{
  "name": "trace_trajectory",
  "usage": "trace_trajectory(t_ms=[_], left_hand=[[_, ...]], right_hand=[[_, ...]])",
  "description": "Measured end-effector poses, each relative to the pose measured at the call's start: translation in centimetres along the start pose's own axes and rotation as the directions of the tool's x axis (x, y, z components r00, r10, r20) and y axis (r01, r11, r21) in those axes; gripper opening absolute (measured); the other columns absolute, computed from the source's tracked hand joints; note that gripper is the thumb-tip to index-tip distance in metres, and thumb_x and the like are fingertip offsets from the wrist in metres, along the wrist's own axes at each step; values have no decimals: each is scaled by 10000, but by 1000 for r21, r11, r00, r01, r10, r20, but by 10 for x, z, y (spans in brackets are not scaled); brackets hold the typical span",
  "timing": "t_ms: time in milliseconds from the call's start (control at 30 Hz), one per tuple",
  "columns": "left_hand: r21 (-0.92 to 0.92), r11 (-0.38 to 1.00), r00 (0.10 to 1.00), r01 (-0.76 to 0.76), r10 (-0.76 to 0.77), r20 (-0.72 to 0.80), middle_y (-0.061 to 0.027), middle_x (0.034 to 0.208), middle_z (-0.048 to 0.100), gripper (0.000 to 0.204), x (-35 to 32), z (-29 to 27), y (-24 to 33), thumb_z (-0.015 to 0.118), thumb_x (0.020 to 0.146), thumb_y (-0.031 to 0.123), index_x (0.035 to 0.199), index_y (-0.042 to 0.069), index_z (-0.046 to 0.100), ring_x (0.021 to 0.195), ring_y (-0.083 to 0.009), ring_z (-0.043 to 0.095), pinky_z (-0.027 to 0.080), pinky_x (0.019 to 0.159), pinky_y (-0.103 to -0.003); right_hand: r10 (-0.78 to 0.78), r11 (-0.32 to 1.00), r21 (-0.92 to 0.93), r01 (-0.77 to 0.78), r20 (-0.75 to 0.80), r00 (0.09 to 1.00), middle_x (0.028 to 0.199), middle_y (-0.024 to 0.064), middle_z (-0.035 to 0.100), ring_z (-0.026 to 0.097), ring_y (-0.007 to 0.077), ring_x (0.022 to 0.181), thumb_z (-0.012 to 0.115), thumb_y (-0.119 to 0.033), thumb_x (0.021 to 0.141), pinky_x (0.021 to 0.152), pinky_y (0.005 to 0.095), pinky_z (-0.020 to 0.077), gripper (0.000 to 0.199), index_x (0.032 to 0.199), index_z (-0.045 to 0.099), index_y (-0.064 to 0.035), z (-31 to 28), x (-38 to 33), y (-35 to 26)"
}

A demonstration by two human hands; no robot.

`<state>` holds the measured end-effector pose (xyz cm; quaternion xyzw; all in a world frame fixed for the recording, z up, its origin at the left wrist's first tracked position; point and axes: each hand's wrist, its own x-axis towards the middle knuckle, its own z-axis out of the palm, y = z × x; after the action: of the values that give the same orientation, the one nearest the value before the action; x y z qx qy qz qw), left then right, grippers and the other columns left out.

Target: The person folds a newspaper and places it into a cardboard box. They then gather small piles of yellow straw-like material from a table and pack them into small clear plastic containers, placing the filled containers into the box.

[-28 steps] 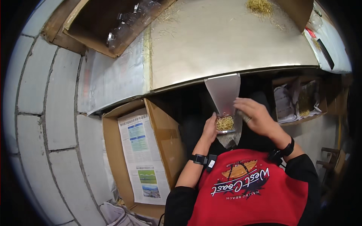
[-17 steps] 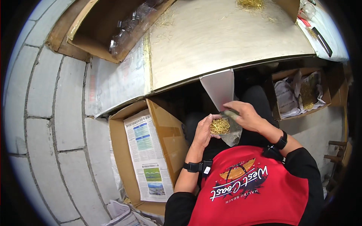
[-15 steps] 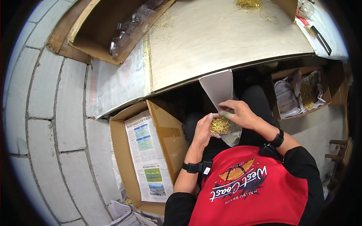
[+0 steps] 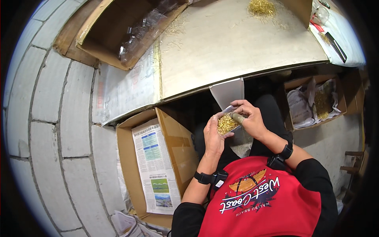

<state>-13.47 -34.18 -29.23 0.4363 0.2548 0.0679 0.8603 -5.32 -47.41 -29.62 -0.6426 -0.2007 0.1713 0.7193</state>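
Observation:
Over my lap I hold a small shallow box, apparently clear plastic, heaped with thin gold-coloured metal pins [image 4: 226,124]. My left hand [image 4: 213,139] is closed along its left side and lower edge. At the upper right edge, my right hand [image 4: 252,121] grips the box between the thumb and fingers, and the thumb wears a dull greenish cover. The box is tilted. Just beyond my fingers a white folded sheet [image 4: 229,91] slopes down from the table's front edge.
A pale worktable [image 4: 221,51] carries a pile of gold pins [image 4: 262,8] and scattered strays. Clear plastic boxes [image 4: 136,37] lie in a cardboard tray at far left. A newspaper-lined carton [image 4: 125,170] stands left of me; another carton [image 4: 290,114] with pins stands right.
My right hand has moved down onto the box's edge, its fingers now curled round it. The box has turned and tilted and moved slightly left and nearer. The camera view has shifted a little.

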Motion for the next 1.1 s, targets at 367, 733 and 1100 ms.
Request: trace_trajectory(t_ms=[367,733,1100], left_hand=[[64,997,999,47,-48,22,-89,951,649,265,8,-7,19,507,959,239,1134,43,540,782,-175,673,591,518,-296],[1,998,993,-55,55,-106,-36,863,620,222,14,-3,41,548,947,235,1073,52,563,695,-116,642,551,478,-257],[8,984,975,-178,178,-133,-76,951,631,372,-5,-54,106,380,999,365,1098,48,548,775,-148,656,581,518,-301]], right_hand=[[-407,737,-512,440,184,895,1258,148,545,539,314,1153,615,-85,834,981,413,421,334,1154,565,-7,-8,8,-27],[-238,304,-691,656,612,754,1442,165,367,306,288,1373,611,-283,822,1125,522,136,667,1373,372,7,20,15,-51],[-283,397,-492,775,738,613,1429,186,379,341,335,1345,645,-183,801,1099,494,249,666,1377,368,2,92,47,-83]])
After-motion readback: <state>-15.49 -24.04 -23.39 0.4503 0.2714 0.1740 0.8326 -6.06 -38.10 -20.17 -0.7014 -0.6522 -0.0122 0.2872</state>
